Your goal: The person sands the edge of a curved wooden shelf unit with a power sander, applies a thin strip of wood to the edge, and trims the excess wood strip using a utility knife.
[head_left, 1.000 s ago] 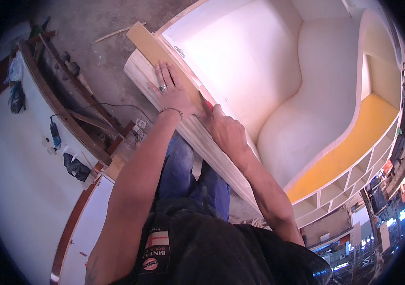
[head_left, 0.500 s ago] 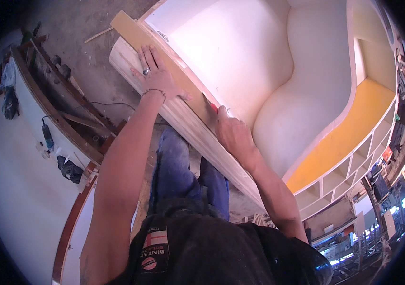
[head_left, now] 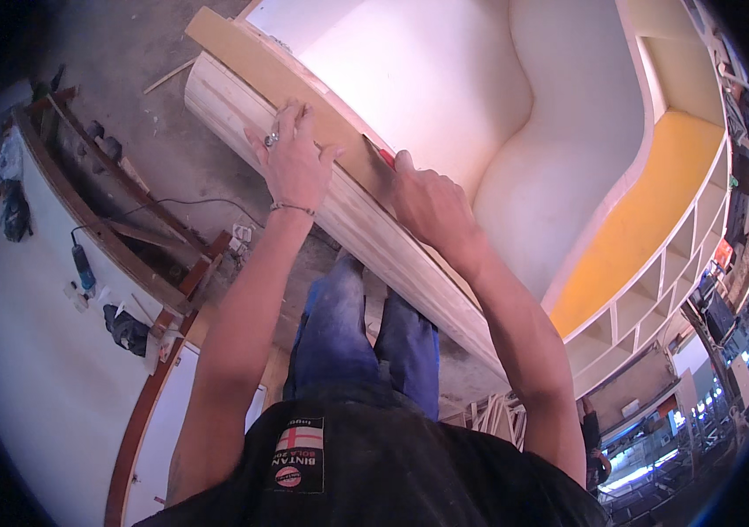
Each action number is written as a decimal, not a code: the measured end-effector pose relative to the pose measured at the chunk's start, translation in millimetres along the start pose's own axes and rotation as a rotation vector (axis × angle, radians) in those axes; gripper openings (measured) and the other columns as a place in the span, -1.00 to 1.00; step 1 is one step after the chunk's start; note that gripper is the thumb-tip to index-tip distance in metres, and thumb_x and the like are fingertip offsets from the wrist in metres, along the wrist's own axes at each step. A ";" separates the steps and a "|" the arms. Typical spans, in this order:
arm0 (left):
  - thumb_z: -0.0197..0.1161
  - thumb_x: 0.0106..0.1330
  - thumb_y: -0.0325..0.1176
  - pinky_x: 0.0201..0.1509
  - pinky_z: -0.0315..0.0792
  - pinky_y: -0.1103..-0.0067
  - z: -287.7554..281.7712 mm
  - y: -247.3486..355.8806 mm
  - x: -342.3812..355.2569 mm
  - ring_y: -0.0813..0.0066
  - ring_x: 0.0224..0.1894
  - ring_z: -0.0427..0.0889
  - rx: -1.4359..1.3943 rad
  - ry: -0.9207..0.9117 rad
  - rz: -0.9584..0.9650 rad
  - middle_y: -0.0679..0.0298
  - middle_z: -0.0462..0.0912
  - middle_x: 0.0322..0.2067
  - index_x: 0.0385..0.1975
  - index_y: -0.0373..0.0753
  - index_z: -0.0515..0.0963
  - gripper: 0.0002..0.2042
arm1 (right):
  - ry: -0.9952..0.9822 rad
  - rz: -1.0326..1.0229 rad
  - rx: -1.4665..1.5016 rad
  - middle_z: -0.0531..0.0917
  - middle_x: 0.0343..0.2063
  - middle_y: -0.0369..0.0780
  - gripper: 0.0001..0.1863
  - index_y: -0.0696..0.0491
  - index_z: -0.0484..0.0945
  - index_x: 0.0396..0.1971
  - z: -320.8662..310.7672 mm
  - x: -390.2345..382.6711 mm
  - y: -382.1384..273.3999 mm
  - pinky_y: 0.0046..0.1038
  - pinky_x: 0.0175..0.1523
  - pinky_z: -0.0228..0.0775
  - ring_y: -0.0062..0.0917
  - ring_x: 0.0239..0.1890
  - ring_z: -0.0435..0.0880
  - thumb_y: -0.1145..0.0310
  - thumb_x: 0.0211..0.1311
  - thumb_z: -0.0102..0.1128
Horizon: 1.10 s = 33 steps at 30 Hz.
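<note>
A long tan board strip (head_left: 256, 66) lies along the edge of a large white furniture piece (head_left: 410, 79). Beside it, on my side, runs a pale ribbed wooden panel (head_left: 243, 119). My right hand (head_left: 432, 202) grips a red-handled cutter knife (head_left: 387, 157), its dark blade pointing up-left over the strip. Most of the handle is hidden in my fist. My left hand (head_left: 295, 171), with a ring and a bracelet, is over the strip and the ribbed panel, left of the blade. Its fingers are apart and slightly bent, holding nothing.
At right, the furniture has a curved wall, a yellow panel (head_left: 638, 215) and small white compartments (head_left: 638, 312). On the left, a white curved surface (head_left: 41, 351) carries a blue power tool (head_left: 83, 268) with a cord and a black plastic bag (head_left: 125, 328).
My left hand has slid back along the strip, nearer the knife, and its fingers are more bent. The knife has moved slightly up in view. My whole view has shifted a little.
</note>
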<state>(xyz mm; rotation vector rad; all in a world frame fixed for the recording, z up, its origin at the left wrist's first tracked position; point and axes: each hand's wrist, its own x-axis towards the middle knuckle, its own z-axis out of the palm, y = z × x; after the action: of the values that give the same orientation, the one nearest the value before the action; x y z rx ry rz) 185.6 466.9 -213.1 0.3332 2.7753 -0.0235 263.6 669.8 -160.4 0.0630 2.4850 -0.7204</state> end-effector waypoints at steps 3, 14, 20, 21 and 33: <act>0.60 -0.11 0.20 0.53 -0.17 -0.28 -11.7 30.7 -10.2 0.23 0.63 -0.07 0.022 -0.013 0.015 0.11 0.03 0.55 0.54 -0.35 0.01 0.27 | -0.047 0.040 0.008 0.69 -0.52 0.12 -0.84 0.19 0.37 -0.21 -2.7 0.9 3.4 0.01 -0.29 0.60 0.05 -0.43 0.74 0.41 0.34 0.00; 0.56 0.00 0.15 0.54 -0.13 -0.26 -24.9 71.0 -10.0 0.09 0.65 -0.26 0.099 -0.240 -0.186 -0.02 -0.26 0.60 0.55 -0.43 -0.24 0.32 | -0.027 0.041 0.097 0.72 -0.45 0.13 -0.86 0.16 0.37 -0.19 7.5 -3.9 10.4 -0.02 -0.22 0.63 0.05 -0.35 0.76 0.39 0.42 -0.06; 0.64 -0.31 0.39 0.53 -0.12 -0.27 -32.1 81.1 -11.2 0.04 0.65 -0.28 0.162 -0.325 -0.204 -0.07 -0.29 0.60 0.54 -0.48 -0.28 0.58 | -0.049 0.016 0.142 0.72 -0.43 0.14 -0.85 0.15 0.36 -0.17 16.8 -29.0 34.1 -0.01 -0.23 0.64 0.05 -0.32 0.77 0.37 0.46 -0.09; 0.64 -0.34 0.39 0.54 -0.10 -0.25 -27.2 75.0 -11.4 0.04 0.65 -0.29 0.115 -0.263 -0.192 -0.06 -0.29 0.60 0.54 -0.47 -0.28 0.59 | -0.039 0.005 0.151 0.72 -0.43 0.14 -0.85 0.15 0.36 -0.17 16.8 -27.9 33.6 -0.01 -0.23 0.64 0.05 -0.32 0.77 0.37 0.46 -0.09; 0.62 -0.31 0.42 0.55 0.00 -0.16 -14.9 70.8 -10.7 0.10 0.65 -0.28 0.107 -0.222 -0.173 0.01 -0.29 0.61 0.56 -0.40 -0.27 0.57 | -0.055 0.018 0.138 0.68 -0.51 0.18 -0.76 0.19 0.35 -0.10 26.6 -56.9 59.4 0.10 -0.23 0.57 0.17 -0.39 0.72 0.34 0.39 -0.01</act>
<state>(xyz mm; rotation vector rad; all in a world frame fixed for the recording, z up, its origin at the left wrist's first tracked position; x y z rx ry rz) 206.8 534.2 -193.8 0.1081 2.5786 -0.2380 336.3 713.0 -178.5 0.1142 2.3767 -0.8736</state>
